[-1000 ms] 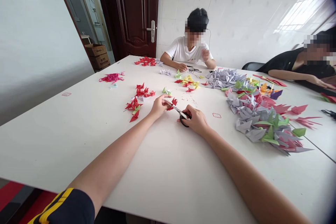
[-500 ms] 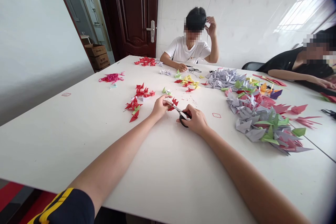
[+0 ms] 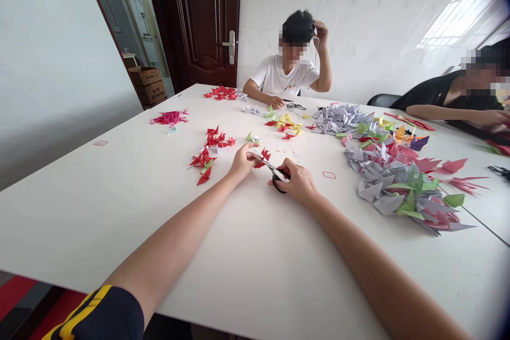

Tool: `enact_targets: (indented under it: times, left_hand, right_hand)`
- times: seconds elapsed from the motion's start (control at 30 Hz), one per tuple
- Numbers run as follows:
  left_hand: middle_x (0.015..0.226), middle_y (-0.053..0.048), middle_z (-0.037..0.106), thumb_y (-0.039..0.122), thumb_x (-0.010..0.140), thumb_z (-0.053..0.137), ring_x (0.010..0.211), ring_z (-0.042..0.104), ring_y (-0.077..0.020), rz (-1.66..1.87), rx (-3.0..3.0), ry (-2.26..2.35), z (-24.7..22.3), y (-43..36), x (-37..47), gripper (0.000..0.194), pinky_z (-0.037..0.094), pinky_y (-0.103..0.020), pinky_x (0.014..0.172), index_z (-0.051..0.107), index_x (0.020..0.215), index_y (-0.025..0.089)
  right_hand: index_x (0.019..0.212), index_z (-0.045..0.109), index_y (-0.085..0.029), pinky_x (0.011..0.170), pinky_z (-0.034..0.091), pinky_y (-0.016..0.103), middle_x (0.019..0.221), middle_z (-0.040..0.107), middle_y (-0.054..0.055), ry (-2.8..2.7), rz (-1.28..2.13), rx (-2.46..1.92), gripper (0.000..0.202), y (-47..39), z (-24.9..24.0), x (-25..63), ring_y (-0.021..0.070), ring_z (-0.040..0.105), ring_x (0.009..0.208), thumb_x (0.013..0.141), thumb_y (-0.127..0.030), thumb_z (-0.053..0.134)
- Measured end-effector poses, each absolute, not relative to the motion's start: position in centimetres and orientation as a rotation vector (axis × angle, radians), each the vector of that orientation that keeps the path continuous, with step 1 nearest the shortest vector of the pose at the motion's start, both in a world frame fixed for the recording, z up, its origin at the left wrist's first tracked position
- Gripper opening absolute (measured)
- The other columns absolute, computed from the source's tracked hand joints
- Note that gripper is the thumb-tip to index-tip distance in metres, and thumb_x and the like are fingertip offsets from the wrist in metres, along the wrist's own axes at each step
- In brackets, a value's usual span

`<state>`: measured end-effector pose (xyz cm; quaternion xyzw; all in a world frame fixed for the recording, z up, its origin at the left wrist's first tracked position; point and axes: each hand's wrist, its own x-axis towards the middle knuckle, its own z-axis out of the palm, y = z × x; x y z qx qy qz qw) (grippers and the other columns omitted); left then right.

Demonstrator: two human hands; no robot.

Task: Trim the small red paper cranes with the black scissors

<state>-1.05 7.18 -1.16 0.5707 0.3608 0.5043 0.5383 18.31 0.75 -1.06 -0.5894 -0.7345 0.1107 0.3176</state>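
Observation:
My right hand (image 3: 297,183) is closed round the black handles of a pair of scissors (image 3: 279,180), its metal blades pointing left and away from me. The blade tips reach the fingers of my left hand (image 3: 243,163), which are pinched together; what they hold is too small to make out. A red folded paper crane (image 3: 264,155) lies right at the blades, between my two hands. Left of my left hand are red paper cranes (image 3: 202,159) with a green one among them. Just beyond it sits a pale green and white crane (image 3: 252,138).
A large heap of grey, pink and green paper cranes (image 3: 392,183) covers the right side of the white table (image 3: 119,207). Pink cord (image 3: 169,117) lies at the far left. One person (image 3: 287,71) sits opposite, another (image 3: 434,93) at the right. Yellow cranes (image 3: 287,120) lie mid-table.
My hands and the scissors have hardly moved. The person at the right has raised a hand slightly, and the person opposite has shifted the hand beside their head.

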Motion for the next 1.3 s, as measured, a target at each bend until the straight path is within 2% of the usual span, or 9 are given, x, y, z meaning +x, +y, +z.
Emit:
enact_targets:
  times: [0.27,0.8,1.3]
  left_hand:
    - [0.069,0.001,0.067,0.011,0.065,0.064,0.061,0.063,-0.0138,1.198,1.339,0.87,-1.06,7.16,-1.01,0.054,0.051,-0.029,0.067,0.054,0.117,0.015]
    - [0.069,0.0,0.068,0.015,0.068,0.069,0.061,0.063,-0.0144,1.198,1.409,0.849,-1.64,7.49,-1.05,0.053,0.049,-0.029,0.066,0.055,0.118,0.016]
    - [0.072,0.0,0.069,0.013,0.068,0.067,0.061,0.063,-0.0143,1.225,1.397,0.891,-1.96,8.03,-1.06,0.046,0.049,-0.027,0.063,0.058,0.112,0.018]
  right_hand:
    - [0.085,0.052,-0.025,0.058,0.034,0.027,0.072,0.06,-0.002,-1.919,0.306,-1.541,0.038,1.09,-1.36,18.59,0.0162,0.049,0.06,0.068,-0.052,0.073]
    - [0.085,0.049,-0.025,0.059,0.035,0.028,0.073,0.06,-0.002,-1.92,0.314,-1.552,0.04,0.89,-1.35,18.3,0.0163,0.05,0.061,0.068,-0.052,0.073]
    - [0.091,0.051,-0.026,0.059,0.036,0.027,0.076,0.061,-0.003,-1.919,0.337,-1.562,0.041,1.15,-1.92,18.49,0.0167,0.053,0.064,0.069,-0.052,0.074]
